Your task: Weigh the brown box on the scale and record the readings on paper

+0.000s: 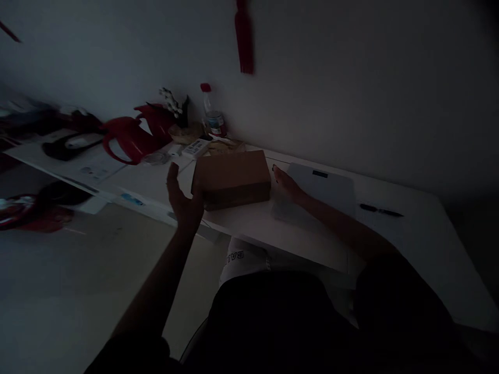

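A closed brown cardboard box (236,174) lies on the white table in dim light, between my two hands. My left hand (184,202) is at the box's left end with its fingers spread. Part of it overlaps the front left corner; whether it presses on the cardboard I cannot tell. Just off the right end, my right hand (287,183) is stretched out, a small gap between it and the box. Under my right hand and forearm is a flat silver-grey panel, like a closed laptop (331,188), with a dark label near its back edge.
A dark pen-like object (381,210) lies to the right on the white table (413,234). Behind the box stand a clear bottle with a red cap (212,117), a white printed box (195,148) and red pitchers (130,137). A red tassel (244,41) hangs at the wall.
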Available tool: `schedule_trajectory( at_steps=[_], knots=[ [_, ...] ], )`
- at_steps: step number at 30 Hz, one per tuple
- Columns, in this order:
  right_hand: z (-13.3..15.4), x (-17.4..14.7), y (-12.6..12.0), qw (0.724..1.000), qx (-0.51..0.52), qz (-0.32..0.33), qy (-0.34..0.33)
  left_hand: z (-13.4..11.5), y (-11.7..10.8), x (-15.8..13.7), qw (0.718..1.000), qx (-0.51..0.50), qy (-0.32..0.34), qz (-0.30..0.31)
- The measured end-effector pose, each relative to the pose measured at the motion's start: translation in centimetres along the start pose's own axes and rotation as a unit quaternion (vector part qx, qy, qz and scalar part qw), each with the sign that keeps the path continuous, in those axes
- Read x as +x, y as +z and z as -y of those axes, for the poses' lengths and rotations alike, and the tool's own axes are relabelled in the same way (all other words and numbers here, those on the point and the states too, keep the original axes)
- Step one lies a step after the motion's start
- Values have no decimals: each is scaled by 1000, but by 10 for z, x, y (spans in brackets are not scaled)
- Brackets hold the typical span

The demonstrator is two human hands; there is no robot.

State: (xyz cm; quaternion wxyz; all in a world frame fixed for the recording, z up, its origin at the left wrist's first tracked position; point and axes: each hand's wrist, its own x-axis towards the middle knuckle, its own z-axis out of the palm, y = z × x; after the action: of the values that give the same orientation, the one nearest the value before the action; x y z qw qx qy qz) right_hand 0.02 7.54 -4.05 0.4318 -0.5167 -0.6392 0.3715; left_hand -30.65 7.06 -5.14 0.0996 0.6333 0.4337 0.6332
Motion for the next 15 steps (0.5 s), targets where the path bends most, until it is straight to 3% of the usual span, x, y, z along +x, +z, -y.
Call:
schedule_trajectory(
  at_steps=[3, 6, 11, 15],
  knots=[
    [1, -9, -28, 998, -34, -48, 5, -36, 6, 10, 993, 29, 111, 33],
    [3, -26, -56, 995, -64, -77, -17, -76, 29, 13, 974, 10, 206, 90],
    [0, -58, -91, 988, -92, -121, -14, -125, 86, -2, 903, -44, 354, 238],
    [-9, -85, -113, 980, -134, -149, -19, -154, 126, -25, 841, -51, 441, 309]
  ],
)
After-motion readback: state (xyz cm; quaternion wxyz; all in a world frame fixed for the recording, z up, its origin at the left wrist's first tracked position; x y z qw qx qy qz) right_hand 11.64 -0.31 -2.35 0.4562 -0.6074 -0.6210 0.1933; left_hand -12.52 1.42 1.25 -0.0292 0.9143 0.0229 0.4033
